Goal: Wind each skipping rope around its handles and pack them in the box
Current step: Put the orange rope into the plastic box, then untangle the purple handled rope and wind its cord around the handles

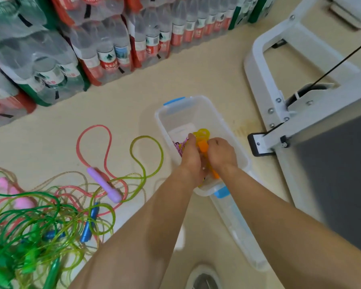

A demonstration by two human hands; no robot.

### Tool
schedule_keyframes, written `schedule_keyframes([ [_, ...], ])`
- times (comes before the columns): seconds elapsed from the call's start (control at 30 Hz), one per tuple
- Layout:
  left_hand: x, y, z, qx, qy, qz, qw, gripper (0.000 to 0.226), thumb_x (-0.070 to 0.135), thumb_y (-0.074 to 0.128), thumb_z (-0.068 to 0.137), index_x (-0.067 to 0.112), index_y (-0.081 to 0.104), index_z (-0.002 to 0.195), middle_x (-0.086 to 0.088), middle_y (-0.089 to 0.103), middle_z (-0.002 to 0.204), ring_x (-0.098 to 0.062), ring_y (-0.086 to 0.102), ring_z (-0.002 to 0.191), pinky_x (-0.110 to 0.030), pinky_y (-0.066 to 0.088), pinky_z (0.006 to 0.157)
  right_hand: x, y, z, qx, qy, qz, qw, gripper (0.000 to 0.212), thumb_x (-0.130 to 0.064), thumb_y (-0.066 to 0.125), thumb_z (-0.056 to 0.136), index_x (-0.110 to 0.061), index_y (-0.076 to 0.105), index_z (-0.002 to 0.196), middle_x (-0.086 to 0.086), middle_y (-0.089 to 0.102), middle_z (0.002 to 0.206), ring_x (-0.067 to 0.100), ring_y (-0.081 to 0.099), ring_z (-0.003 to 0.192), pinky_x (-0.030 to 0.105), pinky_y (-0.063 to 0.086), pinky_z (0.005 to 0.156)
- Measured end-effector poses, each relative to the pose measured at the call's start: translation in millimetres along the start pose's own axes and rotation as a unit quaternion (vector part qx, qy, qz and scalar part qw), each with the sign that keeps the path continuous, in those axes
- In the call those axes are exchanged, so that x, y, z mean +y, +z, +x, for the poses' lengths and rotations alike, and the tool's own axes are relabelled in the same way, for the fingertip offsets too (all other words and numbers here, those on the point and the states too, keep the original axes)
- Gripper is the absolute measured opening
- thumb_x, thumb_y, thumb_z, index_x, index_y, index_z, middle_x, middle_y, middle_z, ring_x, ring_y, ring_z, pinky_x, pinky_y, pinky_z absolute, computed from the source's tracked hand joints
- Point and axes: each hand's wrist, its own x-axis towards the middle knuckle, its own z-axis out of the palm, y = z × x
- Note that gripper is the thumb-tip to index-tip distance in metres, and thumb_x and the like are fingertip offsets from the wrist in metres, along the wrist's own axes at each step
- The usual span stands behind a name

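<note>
The box (196, 109) stands on the floor (175, 76) mid-scene. Inside it, the left hand (191, 161) and right hand (222, 153) hold a wound rope (203, 140). The lid (238, 226) lies touching its near end. Loose ropes (40, 222) sprawl near left, bottle packs (92, 49) line the far left, and a frame (279, 59) stands right.

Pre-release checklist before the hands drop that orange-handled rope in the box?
1. Left hand and right hand inside clear plastic box with blue latches: ok.
2. Yellow skipping rope with orange handles fully wound: cannot tell, hands cover it.
3. Free room in box: ok, far end bare.
4. Clear lid off the opening: ok.
5. Floor ropes done: not ok, tangled pile with purple handle unwound.
</note>
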Motion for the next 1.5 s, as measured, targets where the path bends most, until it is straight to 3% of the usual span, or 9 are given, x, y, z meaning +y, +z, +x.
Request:
schedule_keyframes([
  [0.13,-1.0,-9.9,-2.9,-0.027,0.013,0.007,1.0,0.061,0.06,0.032,0.102,0.01,0.066,0.108,0.005,0.056,0.06,-0.008,0.052,0.053,-0.024,0.043,0.058,-2.8,-2.5,-2.2,-0.02,0.004,-0.001,1.0,0.037,-0.027,0.033,0.102,-0.009,0.064,0.094,0.01,0.061,0.095,0.027,0.053,0.086,0.035,0.037,0.075],
  [0.33,17.1,-58.4,-58.0,0.01,0.045,0.085,0.995,0.047,0.051,0.044,0.101,0.011,0.066,0.11,-0.007,0.072,0.113,-0.026,0.069,0.099,-0.04,0.05,0.095,-30.0,-6.1,-38.8,0.03,-0.056,-0.01,0.998,0.035,-0.026,0.039,0.098,-0.006,0.067,0.093,0.018,0.065,0.105,0.036,0.06,0.098,0.038,0.045,0.083],
  [0.5,20.3,-114.7,-131.6,0.109,0.086,0.146,0.979,0.029,0.038,0.05,0.101,0.013,0.064,0.099,-0.003,0.072,0.096,-0.022,0.066,0.078,-0.026,0.05,0.064,-58.4,4.3,-107.4,-0.025,-0.116,0.019,0.993,0.028,-0.02,0.052,0.097,0.0,0.072,0.093,0.021,0.071,0.103,0.036,0.064,0.105,0.034,0.046,0.082],
  [0.7,-6.9,-200.6,-213.9,0.203,0.125,0.265,0.934,0.019,0.018,0.055,0.097,0.012,0.06,0.08,-0.009,0.065,0.079,-0.022,0.053,0.058,-0.024,0.032,0.052,-69.2,44.5,-198.5,-0.164,-0.173,-0.049,0.97,0.013,-0.021,0.053,0.092,-0.019,0.06,0.082,0.01,0.068,0.093,0.032,0.066,0.101,0.031,0.045,0.077],
  [0.93,-45.5,-289.8,-258.1,0.298,0.099,0.373,0.873,0.029,0.022,0.053,0.093,0.012,0.063,0.068,-0.019,0.074,0.089,-0.025,0.061,0.069,-0.031,0.043,0.064,-63.7,101.3,-256.8,-0.224,-0.204,-0.1,0.948,0.018,-0.025,0.052,0.094,-0.018,0.062,0.082,0.01,0.072,0.097,0.03,0.068,0.092,0.03,0.045,0.07],
  [1.03,-50.2,-309.0,-265.0,0.313,0.092,0.423,0.845,0.031,0.019,0.049,0.097,0.004,0.069,0.078,-0.019,0.073,0.089,-0.032,0.068,0.079,-0.036,0.053,0.072,-59.3,121.2,-261.4,-0.225,-0.203,-0.128,0.944,0.016,-0.023,0.051,0.096,-0.02,0.061,0.084,0.009,0.068,0.1,0.031,0.065,0.097,0.031,0.046,0.075],
  [1.17,-47.5,-329.2,-253.9,0.316,0.086,0.418,0.847,0.031,0.023,0.049,0.097,0.0,0.069,0.089,-0.016,0.074,0.092,-0.035,0.07,0.087,-0.042,0.056,0.081,-51.4,151.2,-247.8,-0.228,-0.197,-0.136,0.944,0.017,-0.02,0.053,0.093,-0.014,0.069,0.097,0.013,0.068,0.108,0.033,0.066,0.1,0.04,0.055,0.087],
  [1.33,-24.8,-336.8,-220.8,0.312,0.124,0.36,0.87,0.02,0.023,0.055,0.096,0.017,0.067,0.081,-0.007,0.074,0.086,-0.03,0.071,0.085,-0.039,0.058,0.081,-56.0,183.3,-205.1,-0.165,-0.214,-0.178,0.946,0.033,-0.019,0.055,0.092,-0.013,0.062,0.124,0.018,0.054,0.126,0.038,0.061,0.108,0.042,0.051,0.096],
  [1.5,-3.0,-330.6,-192.1,0.307,0.166,0.307,0.885,0.021,0.012,0.052,0.096,0.012,0.068,0.083,-0.007,0.073,0.082,-0.022,0.064,0.065,-0.026,0.052,0.06,-66.3,209.9,-163.1,-0.111,-0.218,-0.191,0.95,0.039,-0.025,0.064,0.092,-0.007,0.055,0.125,0.017,0.054,0.122,0.036,0.059,0.108,0.043,0.05,0.092],
])
